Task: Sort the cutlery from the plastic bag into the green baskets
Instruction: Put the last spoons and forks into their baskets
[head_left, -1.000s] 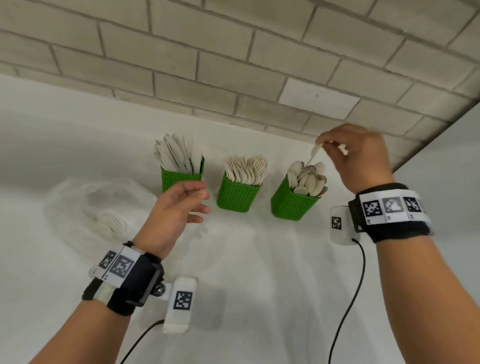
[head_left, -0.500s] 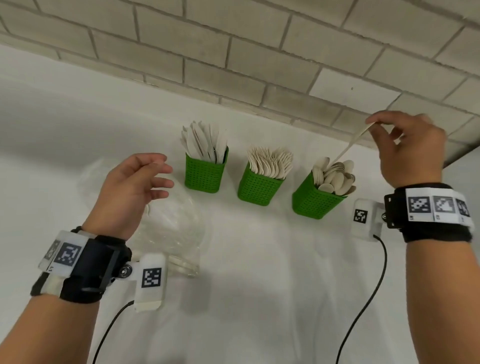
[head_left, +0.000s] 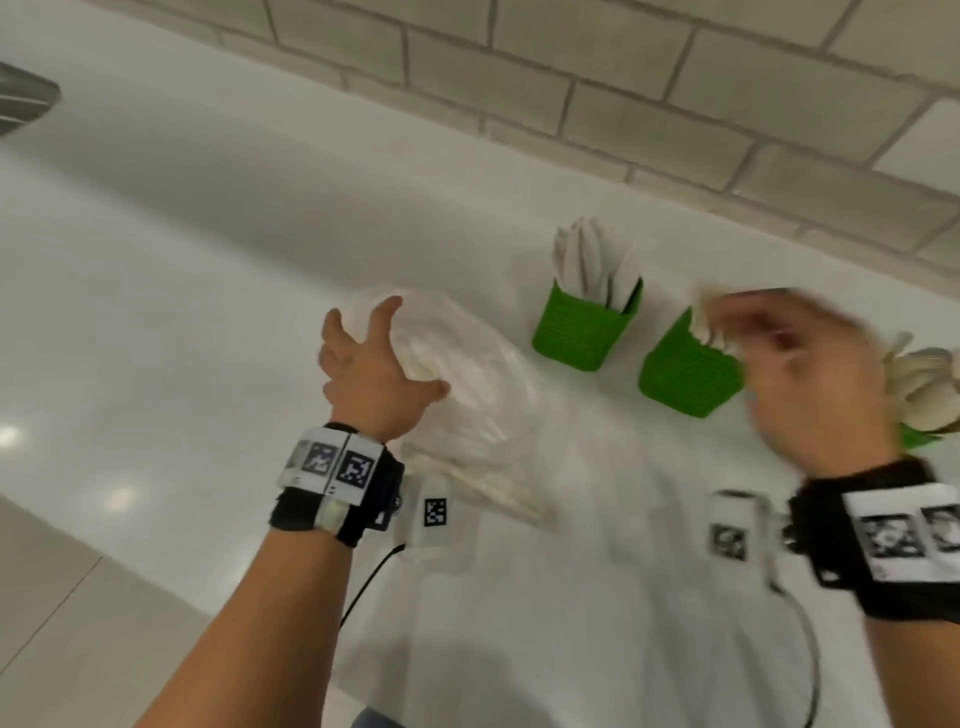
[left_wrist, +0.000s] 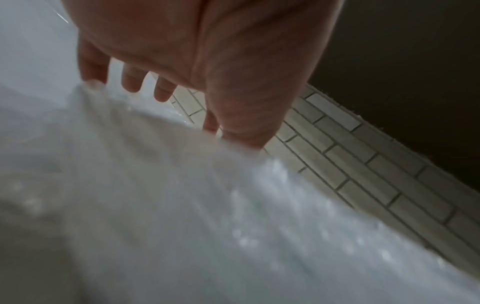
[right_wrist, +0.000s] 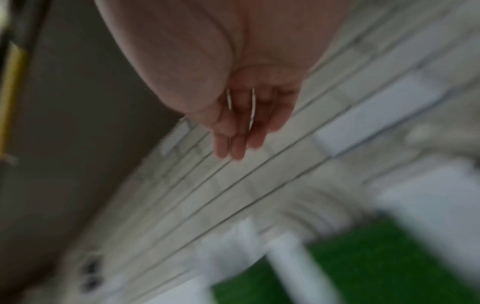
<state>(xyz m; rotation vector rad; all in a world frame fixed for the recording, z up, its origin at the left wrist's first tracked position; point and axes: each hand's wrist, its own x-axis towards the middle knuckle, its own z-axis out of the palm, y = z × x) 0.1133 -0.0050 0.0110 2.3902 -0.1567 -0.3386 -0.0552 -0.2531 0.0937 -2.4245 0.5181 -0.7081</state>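
Plastic bag (head_left: 467, 395) lay just under the spread, empty left hand (head_left: 371, 371), nearer than the blurred, empty, straight-fingered right hand (head_left: 826, 374).

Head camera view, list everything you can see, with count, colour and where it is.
Baskets: three, green, in a row near the wall, holding pale cutlery; the rightmost mostly hidden.
Plastic bag: one, clear, on the counter left of the baskets, pale cutlery inside.
Counter: one, white.
Wall: grey brick, behind the counter.
Wrist bands: two, black with coded tags, cables attached.
Left hand: fingers spread, on the bag.
Right hand: blurred, empty, in front of the right baskets.
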